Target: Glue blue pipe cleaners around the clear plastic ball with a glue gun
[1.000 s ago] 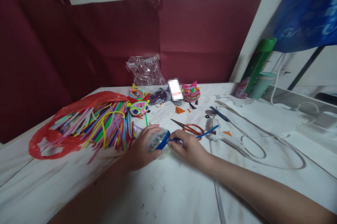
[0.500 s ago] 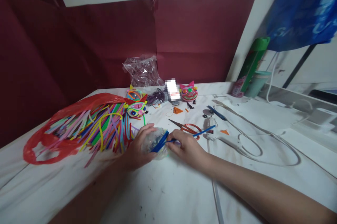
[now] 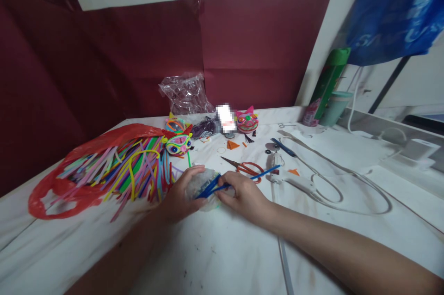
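My left hand [image 3: 181,195] wraps round the left side of a pale, translucent round object [image 3: 197,183] low over the table. Blue strips [image 3: 209,188] lie across the front of that object. My right hand [image 3: 237,189] pinches a thin blue pipe cleaner [image 3: 265,174]; one end meets the blue strips and the other sticks out to the right. Just beyond my right hand lie scissors with orange handles [image 3: 250,170]. The underside of the round object is hidden.
Many coloured pipe cleaners [image 3: 138,165] spill from a red plastic bag [image 3: 38,200] at left. Decorated animal heads [image 3: 178,144] and a bright, blurred-out screen [image 3: 226,118] stand at the back. At right are a white glue gun [image 3: 300,181], looping cables, a blue-handled tool [image 3: 285,148] and a green can [image 3: 329,77].
The blue pipe cleaner's inner end now lies further left across the blue strips. Both hands keep their hold, and the whole view has shifted slightly.
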Demonstrator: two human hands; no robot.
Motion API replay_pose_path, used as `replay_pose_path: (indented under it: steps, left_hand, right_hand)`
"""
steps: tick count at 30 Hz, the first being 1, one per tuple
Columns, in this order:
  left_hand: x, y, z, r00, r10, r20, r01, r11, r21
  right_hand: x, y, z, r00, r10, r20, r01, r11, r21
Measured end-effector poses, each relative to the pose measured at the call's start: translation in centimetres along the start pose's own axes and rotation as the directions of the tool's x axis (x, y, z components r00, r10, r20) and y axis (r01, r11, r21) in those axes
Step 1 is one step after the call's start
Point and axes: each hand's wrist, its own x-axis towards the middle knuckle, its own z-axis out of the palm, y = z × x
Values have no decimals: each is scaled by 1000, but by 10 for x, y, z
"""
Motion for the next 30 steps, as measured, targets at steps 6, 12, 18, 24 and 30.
replay_pose_path:
  steps: [6,12,18,24,30]
  left_hand:
    - [-1,-8,-2,999,39,-5,-39,998,-47]
    - [0,-14,-2,997,68,48,-67,997,-25]
    - [0,-13,-4,994,92,56,-91,996,-26]
    - [1,-1,2,997,78,15,-78,997,-15]
    - [0,-2,4,994,98,-39,-96,995,35]
  right_hand:
    - [4,5,-2,1000,6,4,-6,999,50]
    - [3,6,1,1000,-9,-4,9,999,42]
    - [4,4,0,998,60,0,-60,996,59]
    - [1,-2,3,996,81,24,-82,994,76]
    - [1,-3,2,996,91,16,-91,995,38]
